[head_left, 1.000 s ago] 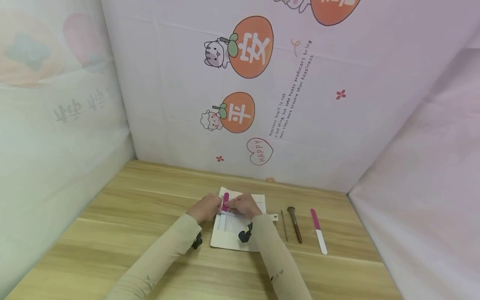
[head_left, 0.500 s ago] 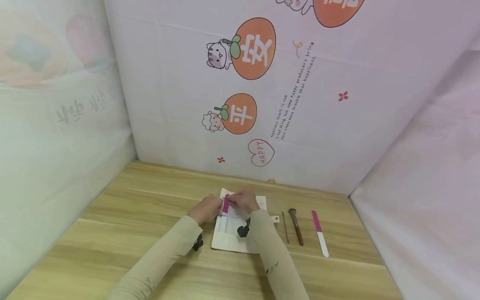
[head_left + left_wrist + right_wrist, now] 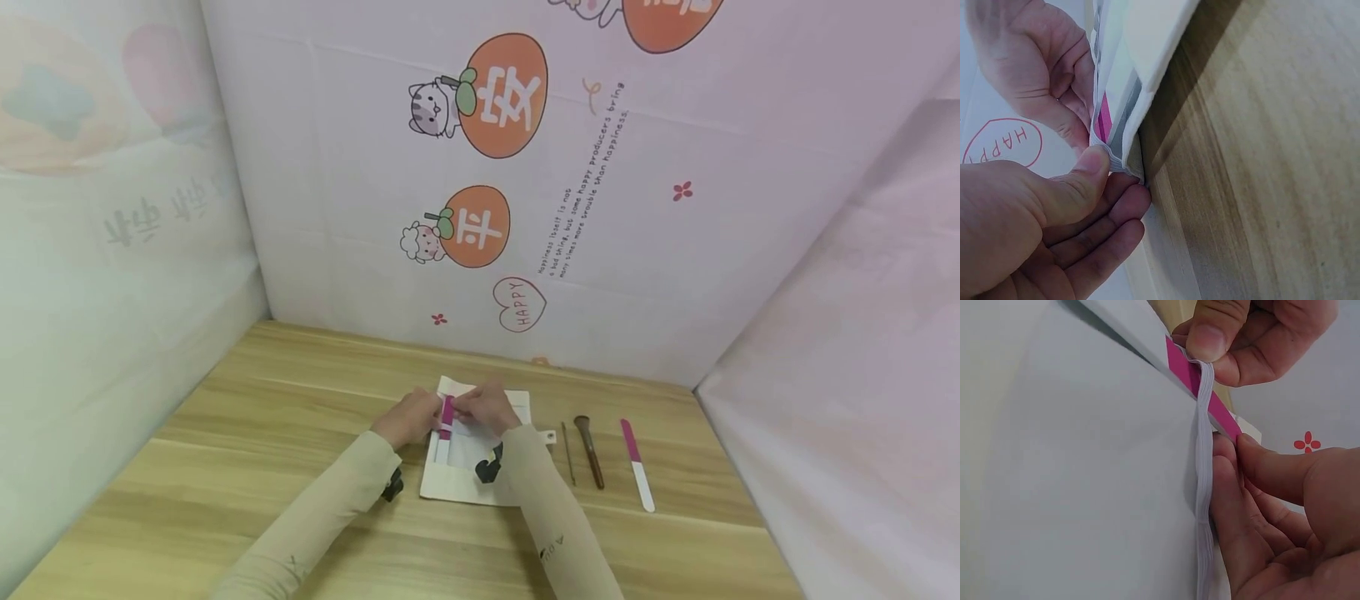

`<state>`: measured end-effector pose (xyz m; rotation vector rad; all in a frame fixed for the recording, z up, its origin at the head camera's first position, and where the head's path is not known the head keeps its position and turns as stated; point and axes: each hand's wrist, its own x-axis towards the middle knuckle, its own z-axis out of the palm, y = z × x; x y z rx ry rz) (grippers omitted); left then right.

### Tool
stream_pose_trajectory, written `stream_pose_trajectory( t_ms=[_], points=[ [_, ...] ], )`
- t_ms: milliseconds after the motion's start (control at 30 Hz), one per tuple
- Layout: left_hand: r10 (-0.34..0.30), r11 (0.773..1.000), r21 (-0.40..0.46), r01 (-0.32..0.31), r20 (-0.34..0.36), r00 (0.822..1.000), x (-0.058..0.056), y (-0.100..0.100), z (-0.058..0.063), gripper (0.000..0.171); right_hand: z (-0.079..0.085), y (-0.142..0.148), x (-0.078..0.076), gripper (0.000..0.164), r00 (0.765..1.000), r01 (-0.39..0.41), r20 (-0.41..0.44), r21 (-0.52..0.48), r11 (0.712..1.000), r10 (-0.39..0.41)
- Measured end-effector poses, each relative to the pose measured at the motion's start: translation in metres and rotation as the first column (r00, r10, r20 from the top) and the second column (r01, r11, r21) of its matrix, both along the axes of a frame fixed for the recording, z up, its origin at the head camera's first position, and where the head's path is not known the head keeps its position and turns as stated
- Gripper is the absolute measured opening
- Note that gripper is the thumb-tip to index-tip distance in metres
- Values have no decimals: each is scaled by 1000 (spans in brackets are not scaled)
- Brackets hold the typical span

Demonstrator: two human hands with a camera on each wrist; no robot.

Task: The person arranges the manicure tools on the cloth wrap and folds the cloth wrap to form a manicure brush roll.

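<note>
A cream fabric case (image 3: 459, 487) lies spread on the table, with a white elastic band (image 3: 1204, 462) running across its inside. Under that band passes a flat pink-and-white nail file (image 3: 444, 446), its pink part showing on both sides of the elastic. My left hand (image 3: 411, 418) pinches the elastic between thumb and fingers at the case's left edge. With thumb and fingertips, my right hand (image 3: 486, 408) grips the pink far end of the file, as the right wrist view shows. The right forearm hides much of the case's right half.
Right of the case lie a thin metal stick (image 3: 568, 454), a brush with a brown handle (image 3: 591, 454) and a second pink-and-white nail file (image 3: 637, 465). A snap tab (image 3: 551, 437) sticks out from the case. Printed cloth walls (image 3: 360, 183) surround the wooden table (image 3: 225, 450).
The nail file has slid toward the person beneath the elastic, which now crosses its pink part. My right hand moved its grip to the file's far end; the left stayed at the edge.
</note>
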<state>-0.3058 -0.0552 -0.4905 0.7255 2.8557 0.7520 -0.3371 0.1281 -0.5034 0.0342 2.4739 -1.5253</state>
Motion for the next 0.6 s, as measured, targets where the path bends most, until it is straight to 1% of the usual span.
stream_pose_trajectory(
  t_ms=[167, 267, 400, 533, 600],
  points=[
    [-1, 1000, 12, 1, -10, 1000, 3, 0, 0, 24, -2, 0, 2, 14, 999, -23, -26, 24, 999, 24],
    [-21, 999, 38, 21, -1, 1000, 4, -1, 0, 22, 1, 4, 3, 18, 997, -35, -68, 144, 989, 46],
    [-60, 997, 43, 59, 17, 998, 6, -3, 0, 16, 16, 21, 7, 21, 989, -58, -110, 297, 953, 94],
    [-103, 994, 30, 103, -7, 995, 6, -5, 0, 9, 37, 52, 15, 23, 980, -103, -125, 345, 933, 154],
    [-120, 992, 30, 121, -28, 992, 4, -3, 0, 6, 45, 71, 19, 27, 976, -105, -139, 379, 920, 168]
  ],
)
